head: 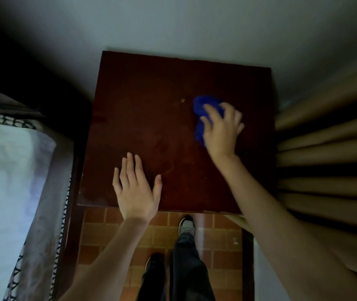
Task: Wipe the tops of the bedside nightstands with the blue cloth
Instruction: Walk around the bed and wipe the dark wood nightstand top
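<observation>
- Blue cloth [201,109]: head view. Bunched on the right half of the nightstand top [151,118], nearer the right edge than the middle, about midway front to back.
- Your right hand [222,131] sits on top of the cloth, fingers bent and spread over it, gripping it against the wood. Cloth shows past your fingertips on the far side and along the left of the hand.
- Your left hand [136,190] lies flat at the near-left part of the top, fingers straight and close together, thumb out to the right, holding nothing. Wrist crosses the near edge. Cannot tell whether the palm presses down or only hovers.
- The top is dark red-brown wood, square. Faint smears near the centre and a small pale speck just left of the cloth.
- Pale wall [173,25] is behind the nightstand.
- Bed [10,181] to the left, with white bedding and a black-patterned trim, just beside the nightstand.
- Tan curtain [325,148] hangs in folds on the right, close to the nightstand's right edge.
- Below: orange-brown tiled floor [216,235], dark trousers [186,268], and a grey shoe [186,224] with its toe at the near edge.
</observation>
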